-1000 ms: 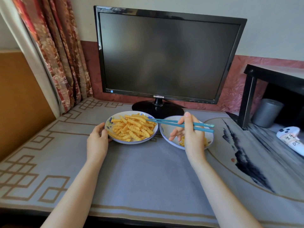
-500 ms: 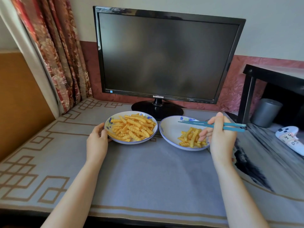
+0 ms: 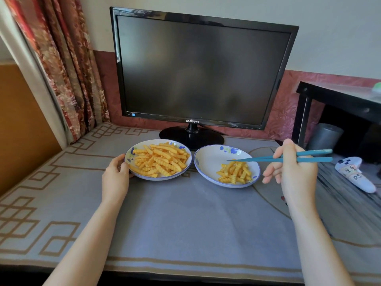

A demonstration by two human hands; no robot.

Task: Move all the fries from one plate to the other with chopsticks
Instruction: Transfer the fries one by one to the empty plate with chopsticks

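Two plates sit just beside each other on the far middle of the table [image 3: 185, 223]. The left plate [image 3: 129, 156] holds the larger heap of fries [image 3: 160, 159]. The right plate [image 3: 208, 159] holds the smaller heap of fries [image 3: 235, 173] in its near right part. Behind both plates, at the table's far edge, stands the monitor [image 3: 202, 69].

The left hand [image 3: 115, 178] holds the left plate at its near left rim. The right hand [image 3: 296, 172] is just right of the right plate. The chopsticks [image 3: 266, 158] it holds run leftward, their tips over the smaller heap.

A curtain [image 3: 61, 69] hangs at far left. At far right a controller [image 3: 354, 172] lies nearer than a canister [image 3: 325, 137], which stands under a side table [image 3: 340, 96].
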